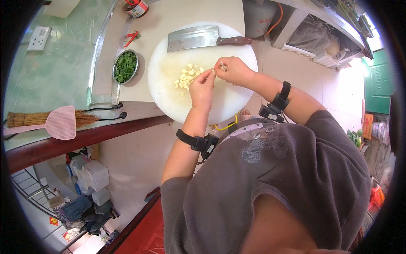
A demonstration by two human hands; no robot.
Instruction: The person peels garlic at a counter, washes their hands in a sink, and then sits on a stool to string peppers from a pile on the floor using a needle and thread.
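Note:
My left hand [203, 90] is over a round white cutting board [165, 98], thumb and fingertips pinching a small pale garlic clove [213, 70]. Meeting it there are the fingertips of my right hand [237, 71], also on that clove. A whitish bit, perhaps garlic or its skin [223, 67], shows among my right fingers. Loose peeled garlic cloves [184, 77] lie on the board just left of my hands. Beyond them a cleaver [194, 38] rests flat across the far part of the board, its wooden handle pointing right.
Left of the board are a metal bowl of chopped greens [125, 67], red chili peppers [131, 38] and a jar [137, 9]. A pink fly swatter [62, 123] overlaps a straw brush [35, 119] near the counter's edge. A gas cylinder [260, 17] stands at the far right.

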